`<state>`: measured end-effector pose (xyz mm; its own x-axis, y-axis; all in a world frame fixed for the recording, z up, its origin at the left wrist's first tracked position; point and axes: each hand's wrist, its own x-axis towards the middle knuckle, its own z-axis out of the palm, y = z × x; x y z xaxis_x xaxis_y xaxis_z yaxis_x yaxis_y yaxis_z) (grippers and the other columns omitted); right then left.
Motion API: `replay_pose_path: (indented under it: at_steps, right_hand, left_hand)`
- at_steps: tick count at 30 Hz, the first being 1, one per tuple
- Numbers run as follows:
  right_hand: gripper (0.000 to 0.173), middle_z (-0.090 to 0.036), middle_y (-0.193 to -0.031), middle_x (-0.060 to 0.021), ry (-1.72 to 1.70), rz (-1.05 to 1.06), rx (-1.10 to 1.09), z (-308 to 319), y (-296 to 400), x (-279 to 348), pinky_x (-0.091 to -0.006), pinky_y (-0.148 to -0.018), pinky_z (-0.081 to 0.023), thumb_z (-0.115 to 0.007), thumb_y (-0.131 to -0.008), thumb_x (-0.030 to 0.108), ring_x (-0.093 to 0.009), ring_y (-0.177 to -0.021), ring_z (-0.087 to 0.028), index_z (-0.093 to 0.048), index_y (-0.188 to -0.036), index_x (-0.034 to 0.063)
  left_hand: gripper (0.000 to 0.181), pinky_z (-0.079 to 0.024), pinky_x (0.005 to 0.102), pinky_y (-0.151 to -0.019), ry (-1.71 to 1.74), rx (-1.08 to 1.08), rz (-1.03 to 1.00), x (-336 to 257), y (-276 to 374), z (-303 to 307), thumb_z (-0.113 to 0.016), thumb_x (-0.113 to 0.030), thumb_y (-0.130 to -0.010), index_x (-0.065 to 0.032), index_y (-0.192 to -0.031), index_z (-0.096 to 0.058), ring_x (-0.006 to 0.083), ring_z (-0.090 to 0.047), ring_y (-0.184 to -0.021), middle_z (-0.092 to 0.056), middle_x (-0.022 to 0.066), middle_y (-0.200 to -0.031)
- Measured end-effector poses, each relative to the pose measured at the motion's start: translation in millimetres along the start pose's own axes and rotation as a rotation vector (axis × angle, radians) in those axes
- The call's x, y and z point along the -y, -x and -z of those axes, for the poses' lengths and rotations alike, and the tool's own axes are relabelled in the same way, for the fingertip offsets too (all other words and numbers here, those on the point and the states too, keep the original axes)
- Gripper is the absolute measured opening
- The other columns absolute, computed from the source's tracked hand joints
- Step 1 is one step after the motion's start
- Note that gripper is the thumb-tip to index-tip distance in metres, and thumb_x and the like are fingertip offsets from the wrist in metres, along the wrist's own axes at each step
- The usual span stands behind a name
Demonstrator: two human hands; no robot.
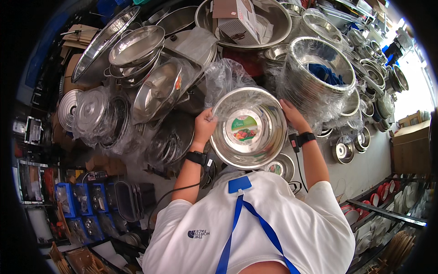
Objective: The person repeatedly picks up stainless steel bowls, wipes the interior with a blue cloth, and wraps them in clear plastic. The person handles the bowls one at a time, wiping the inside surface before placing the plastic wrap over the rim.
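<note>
In front of my chest is a round stainless steel basin [270, 137], tilted so that its inside faces me. A round green-and-white label with pictured vegetables [243, 129] sits on its bottom. My left hand [204, 126] grips the left rim with curled fingers. At the right rim is my right hand [293, 114], its fingers partly hidden along the outer wall. Clear plastic wrap [226, 76] bunches behind the far rim, and some seems to lie over the basin's upper part. A smaller labelled basin [289, 166] shows below, partly covered by the held one.
A plastic-wrapped stack of basins [308, 89] holding blue cloth stands close by my right hand. Wrapped oval pans [157, 92] and lids [90, 109] crowd the left. Beyond, a large basin [205, 20] holds a cardboard box [239, 27]. Cables run from both wristbands.
</note>
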<state>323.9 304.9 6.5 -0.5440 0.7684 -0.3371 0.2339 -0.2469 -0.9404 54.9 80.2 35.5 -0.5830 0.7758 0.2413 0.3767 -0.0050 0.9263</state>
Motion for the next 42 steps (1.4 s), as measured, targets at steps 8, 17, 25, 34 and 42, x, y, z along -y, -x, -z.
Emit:
replay_pose_path:
  at_steps: [8, 17, 25, 34, 42]
  right_hand:
    - [0.027, -0.068, -0.084, -0.0034, 0.139, 0.124, -0.19, -16, -9, -20, -0.0249, -0.068, -0.047, -0.059, -0.09, 0.023, -0.01, -0.076, -0.06, -0.067, -0.099, -0.0011]
    - [0.012, -0.065, -0.086, -0.0115, 0.632, 0.725, -0.381, -5, 53, -14, -0.0345, -0.067, -0.049, -0.06, -0.085, 0.014, -0.031, -0.075, -0.061, -0.066, -0.092, 0.0056]
    - [0.01, -0.058, -0.09, -0.0096, 0.66, 0.794, -0.098, -9, 93, 10, -0.0388, -0.079, -0.043, -0.065, -0.078, 0.008, -0.031, -0.09, -0.052, -0.058, -0.076, 0.0018]
    - [0.038, -0.062, -0.104, -0.0056, -0.569, -0.012, -0.092, -18, 81, 2, -0.033, -0.071, -0.053, -0.059, -0.089, 0.021, -0.019, -0.089, -0.061, -0.05, -0.121, 0.0044]
    - [0.034, -0.06, -0.11, -0.0143, -0.657, -0.2, 0.099, -34, 62, -34, -0.04, -0.083, -0.054, -0.049, -0.086, 0.007, -0.026, -0.097, -0.062, -0.049, -0.119, -0.0034]
  left_hand:
    - [0.026, -0.036, 0.0173, -0.063, 0.086, -0.073, -0.039, 25, 2, 9, -0.065, 0.005, -0.075, 0.0051, -0.1, -0.06, 0.0025, -0.038, -0.065, -0.038, -0.0052, -0.068]
    - [0.036, -0.042, 0.0231, -0.074, 0.368, -0.149, 0.018, 7, -5, 12, -0.063, 0.009, -0.073, -0.0055, -0.064, -0.032, 0.009, -0.054, -0.086, -0.065, 0.016, -0.104]
    - [0.035, -0.04, 0.0297, -0.085, 0.394, -0.256, -0.028, -5, -19, 8, -0.064, 0.007, -0.076, -0.0071, -0.064, -0.034, 0.0198, -0.055, -0.105, -0.063, 0.0168, -0.102]
    - [0.038, -0.04, 0.0254, -0.08, 0.639, -0.259, 0.095, -3, -21, 1, -0.062, 0.007, -0.079, -0.0093, -0.062, -0.033, 0.0099, -0.051, -0.086, -0.06, 0.014, -0.107]
    - [0.035, -0.04, 0.0253, -0.073, 0.299, -0.25, -0.008, -7, -17, 14, -0.063, 0.0, -0.083, -0.0038, -0.063, -0.035, 0.0132, -0.053, -0.082, -0.061, 0.0102, -0.1]
